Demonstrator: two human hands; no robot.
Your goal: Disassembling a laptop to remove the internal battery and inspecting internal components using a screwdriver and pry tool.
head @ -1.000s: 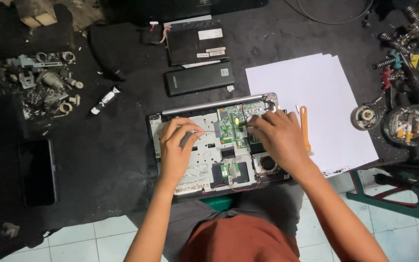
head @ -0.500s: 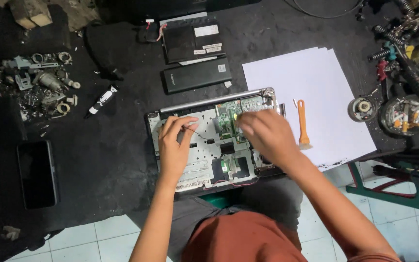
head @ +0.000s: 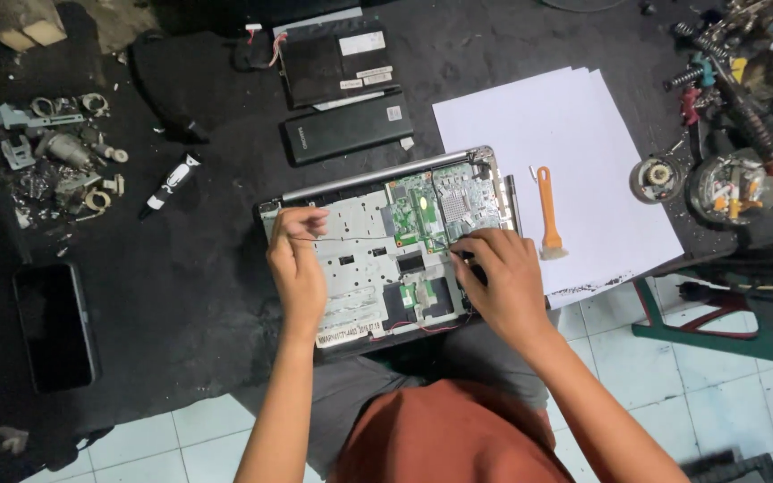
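**Both hands pinch a thin wire over an opened laptop**

The left hand [head: 297,259] has its fingertips curled together at the upper left corner of the opened laptop base [head: 386,241], thumb and forefinger pressed closed on one end of a thin dark wire [head: 369,239]. The wire runs nearly level across the silver metal plate towards the right hand [head: 498,277], whose fingers are bent down and closed near the lower edge of the green circuit board [head: 427,207]; they seem to nip the other end of the wire, though the exact contact is hidden under the fingertips.

The laptop base lies open side up on a black mat [head: 181,295], at its near edge, just above the person's lap. A red wire [head: 422,327] loops along its near side.

Just right of the base, an orange-handled brush [head: 547,215] lies on a stack of white paper sheets [head: 547,134]. Above the base lie a black battery pack [head: 348,127] and, further up, a flat black panel [head: 333,58] with white labels. To the left are a small black tube [head: 170,184], a heap of grey metal parts [head: 51,152] and a dark phone [head: 54,324]. Tools and round tins [head: 731,186] crowd the far right.
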